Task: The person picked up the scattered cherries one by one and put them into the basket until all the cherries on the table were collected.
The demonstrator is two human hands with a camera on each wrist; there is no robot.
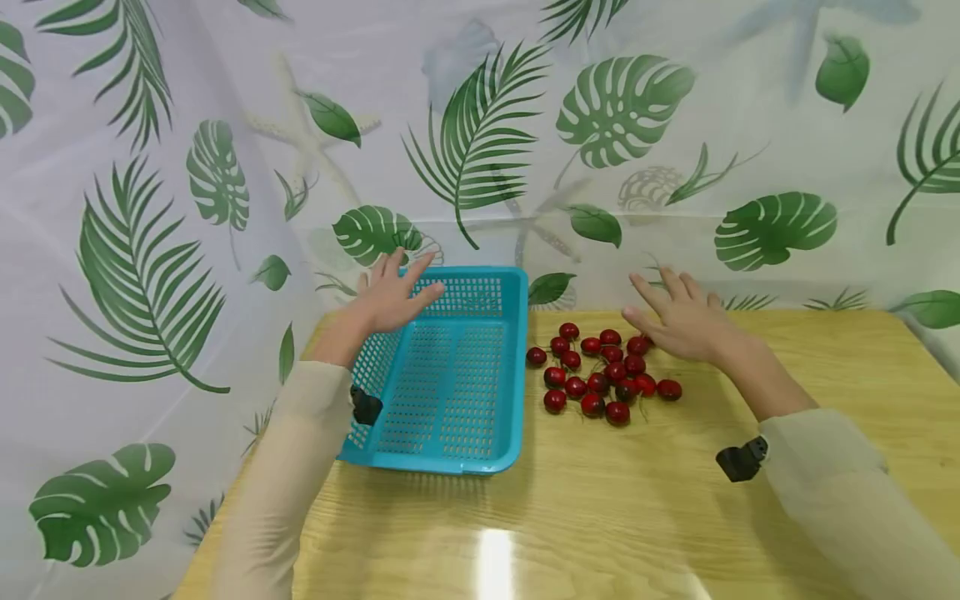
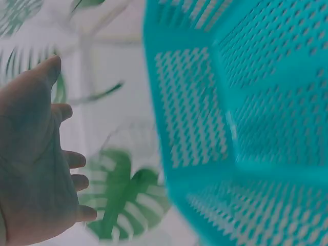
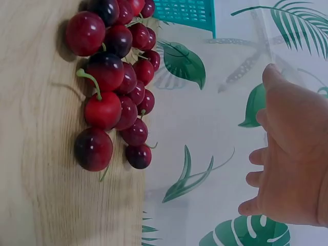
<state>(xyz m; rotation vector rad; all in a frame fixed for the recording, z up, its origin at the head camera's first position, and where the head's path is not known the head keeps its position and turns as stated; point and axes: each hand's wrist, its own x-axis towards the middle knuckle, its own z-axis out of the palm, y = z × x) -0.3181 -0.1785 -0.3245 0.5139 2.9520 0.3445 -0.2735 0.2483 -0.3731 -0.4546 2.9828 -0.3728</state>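
Note:
A blue plastic basket (image 1: 512, 375) with perforated walls and floor stands on the table, with nothing lying in it. My left hand (image 1: 393, 296) hovers above its far left corner, fingers spread and holding nothing; in the left wrist view the hand (image 2: 38, 154) is apart from the basket wall (image 2: 192, 107). Right of the basket lies a loose cluster of dark red cherries (image 1: 597, 382), some with green stems. Over the cluster's far right side is my right hand (image 1: 684, 323), its fingers extended. The right wrist view shows that hand (image 3: 297, 148) apart from the cherries (image 3: 104, 110).
The wooden table (image 1: 600, 508) carries the basket and cherries. Behind and to the left hangs a white sheet (image 1: 465, 100) printed with green leaves. Each wrist wears a small black camera, one on the left (image 1: 366, 406) and one on the right (image 1: 741, 460).

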